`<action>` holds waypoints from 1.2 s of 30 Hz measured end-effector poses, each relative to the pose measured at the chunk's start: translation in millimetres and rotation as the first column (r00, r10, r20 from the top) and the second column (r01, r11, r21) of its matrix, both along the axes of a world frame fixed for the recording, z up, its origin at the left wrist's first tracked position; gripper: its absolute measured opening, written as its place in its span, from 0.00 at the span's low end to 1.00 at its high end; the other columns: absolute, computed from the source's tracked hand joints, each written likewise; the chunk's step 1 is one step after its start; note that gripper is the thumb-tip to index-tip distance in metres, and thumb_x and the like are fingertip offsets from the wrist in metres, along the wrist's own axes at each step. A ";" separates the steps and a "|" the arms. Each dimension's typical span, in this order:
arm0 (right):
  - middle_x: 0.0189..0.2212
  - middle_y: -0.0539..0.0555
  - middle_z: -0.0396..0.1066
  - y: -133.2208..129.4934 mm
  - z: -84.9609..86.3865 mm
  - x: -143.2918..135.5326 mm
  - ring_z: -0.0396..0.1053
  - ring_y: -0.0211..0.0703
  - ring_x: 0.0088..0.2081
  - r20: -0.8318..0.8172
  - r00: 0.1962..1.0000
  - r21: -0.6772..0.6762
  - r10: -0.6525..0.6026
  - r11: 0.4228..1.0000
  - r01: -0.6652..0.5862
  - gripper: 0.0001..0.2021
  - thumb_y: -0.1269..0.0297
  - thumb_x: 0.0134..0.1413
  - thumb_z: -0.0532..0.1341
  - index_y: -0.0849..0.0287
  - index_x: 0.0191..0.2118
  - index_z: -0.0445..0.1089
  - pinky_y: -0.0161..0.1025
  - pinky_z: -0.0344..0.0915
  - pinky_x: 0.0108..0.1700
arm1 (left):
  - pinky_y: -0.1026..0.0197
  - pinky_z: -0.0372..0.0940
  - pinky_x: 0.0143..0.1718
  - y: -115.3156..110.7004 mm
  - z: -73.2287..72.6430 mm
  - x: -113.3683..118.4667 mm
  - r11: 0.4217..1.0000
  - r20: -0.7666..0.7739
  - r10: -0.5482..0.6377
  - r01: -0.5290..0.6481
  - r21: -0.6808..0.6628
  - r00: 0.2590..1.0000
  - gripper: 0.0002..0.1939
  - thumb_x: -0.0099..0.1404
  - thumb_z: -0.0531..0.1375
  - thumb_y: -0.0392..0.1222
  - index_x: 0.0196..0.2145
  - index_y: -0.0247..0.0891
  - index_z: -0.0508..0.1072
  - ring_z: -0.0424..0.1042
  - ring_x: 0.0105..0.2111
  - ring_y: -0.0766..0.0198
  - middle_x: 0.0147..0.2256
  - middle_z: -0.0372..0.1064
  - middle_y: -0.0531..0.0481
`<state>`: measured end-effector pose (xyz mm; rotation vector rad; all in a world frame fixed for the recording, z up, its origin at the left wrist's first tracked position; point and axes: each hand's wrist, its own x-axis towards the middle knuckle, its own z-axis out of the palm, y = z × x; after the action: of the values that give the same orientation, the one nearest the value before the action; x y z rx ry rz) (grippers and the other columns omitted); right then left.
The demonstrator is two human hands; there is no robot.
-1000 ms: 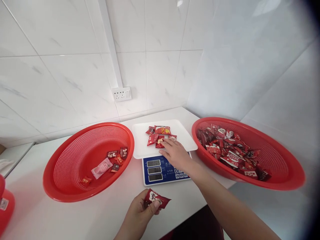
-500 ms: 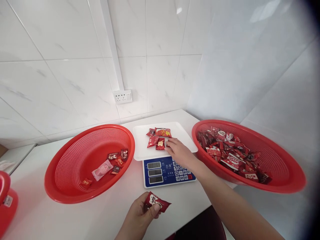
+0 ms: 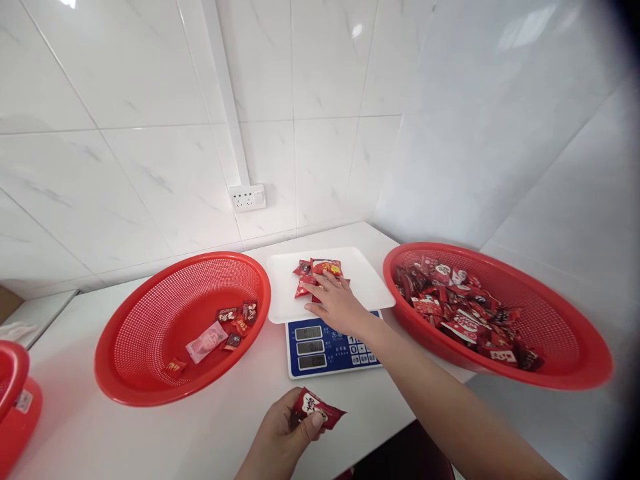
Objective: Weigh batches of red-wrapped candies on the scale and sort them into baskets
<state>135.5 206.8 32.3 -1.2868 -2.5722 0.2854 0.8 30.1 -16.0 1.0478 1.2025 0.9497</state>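
In front of the scale, my left hand [image 3: 283, 430] pinches a dark red snack packet [image 3: 320, 408] with white print between thumb and fingers. My right hand [image 3: 336, 305] reaches over the white scale pan [image 3: 367, 283], fingers spread above several small red packets [image 3: 326, 267] and partly hiding them. Whether its fingertips touch the packets I cannot tell. Below the pan is the blue panel of the digital scale [image 3: 310, 363], with three displays; my right forearm covers part of its keypad.
A red plastic basket [image 3: 145, 293] on the left holds several small packets and a pink one [image 3: 206, 342]. On the right, another red basket [image 3: 565, 320] contains a heap of red packets [image 3: 463, 313]. Part of a third red basket [image 3: 20, 373] shows at the left edge. A wall socket [image 3: 247, 198] sits behind.
My right hand has moved left across the pan, its fingers now spread over the packets there. My left hand still holds its packet in nearly the same place. The view has shifted slightly.
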 end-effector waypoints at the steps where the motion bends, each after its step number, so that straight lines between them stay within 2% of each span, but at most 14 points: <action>1: 0.63 0.56 0.48 0.9 0.0 -2.5 0.38 0.57 0.64 0.010 1.000 -0.006 -0.005 1.000 0.005 0.25 0.50 0.58 0.49 0.50 0.59 0.56 0.61 0.37 0.59 | 0.65 0.58 0.31 -0.2 -0.7 -0.3 1.000 -0.003 -0.005 0.005 0.003 1.000 0.21 0.54 0.59 0.59 0.29 0.35 0.69 0.63 0.27 0.66 0.26 0.67 0.50; 6: 0.62 0.56 0.50 0.4 -0.2 -6.8 0.43 0.53 0.63 -0.015 0.999 -0.020 0.041 0.999 -0.041 0.24 0.51 0.58 0.49 0.52 0.58 0.58 0.62 0.33 0.60 | 0.64 0.57 0.31 -1.3 -3.7 -3.8 1.000 -0.014 -0.005 0.005 0.003 1.000 0.21 0.55 0.59 0.59 0.29 0.35 0.69 0.63 0.27 0.66 0.25 0.68 0.50; 10: 0.63 0.57 0.47 -2.4 -1.3 -7.9 0.42 0.52 0.63 -0.011 0.997 -0.032 0.075 0.997 -0.075 0.25 0.52 0.59 0.49 0.53 0.60 0.54 0.63 0.31 0.59 | 0.64 0.58 0.32 -1.7 -5.3 -5.0 1.000 -0.017 0.003 -0.003 -0.002 1.000 0.21 0.54 0.59 0.59 0.29 0.35 0.69 0.64 0.27 0.65 0.26 0.69 0.50; 16: 0.64 0.56 0.43 -7.4 -2.2 -5.5 0.40 0.55 0.64 0.014 0.999 -0.025 0.033 0.999 -0.032 0.25 0.52 0.59 0.49 0.51 0.61 0.52 0.62 0.35 0.59 | 0.64 0.58 0.32 -1.3 -8.0 -4.3 1.000 -0.043 -0.024 0.023 -0.005 0.999 0.21 0.54 0.59 0.59 0.30 0.36 0.68 0.65 0.28 0.65 0.26 0.70 0.50; 22: 0.59 0.55 0.56 -14.1 -3.5 11.5 0.45 0.56 0.62 -0.006 0.998 0.011 -0.059 0.998 0.059 0.20 0.55 0.60 0.48 0.55 0.55 0.61 0.63 0.36 0.59 | 0.64 0.58 0.31 -0.8 -6.4 -3.3 1.000 -0.004 -0.018 0.018 -0.015 1.000 0.22 0.53 0.60 0.60 0.29 0.35 0.69 0.64 0.27 0.65 0.26 0.68 0.50; 27: 0.59 0.52 0.56 -12.2 -6.5 18.4 0.45 0.58 0.62 -0.004 0.997 -0.017 -0.076 0.997 0.076 0.19 0.54 0.60 0.48 0.53 0.52 0.64 0.64 0.36 0.59 | 0.64 0.58 0.32 -0.3 -5.4 -0.6 1.000 0.005 -0.024 0.024 -0.019 1.000 0.22 0.53 0.60 0.60 0.29 0.35 0.68 0.63 0.27 0.66 0.26 0.67 0.50; 36: 0.59 0.53 0.56 -4.7 -3.9 22.3 0.45 0.54 0.62 -0.033 0.996 -0.008 -0.080 0.997 0.079 0.20 0.54 0.60 0.46 0.52 0.54 0.62 0.62 0.39 0.59 | 0.64 0.57 0.32 -1.3 -4.5 -1.3 0.999 -0.003 -0.053 0.053 -0.008 0.999 0.23 0.54 0.59 0.60 0.31 0.34 0.69 0.62 0.27 0.67 0.26 0.67 0.51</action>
<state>157.8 202.1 28.3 -1.3712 -2.4875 0.2970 -0.6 28.8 -20.5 1.0704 1.1752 0.9019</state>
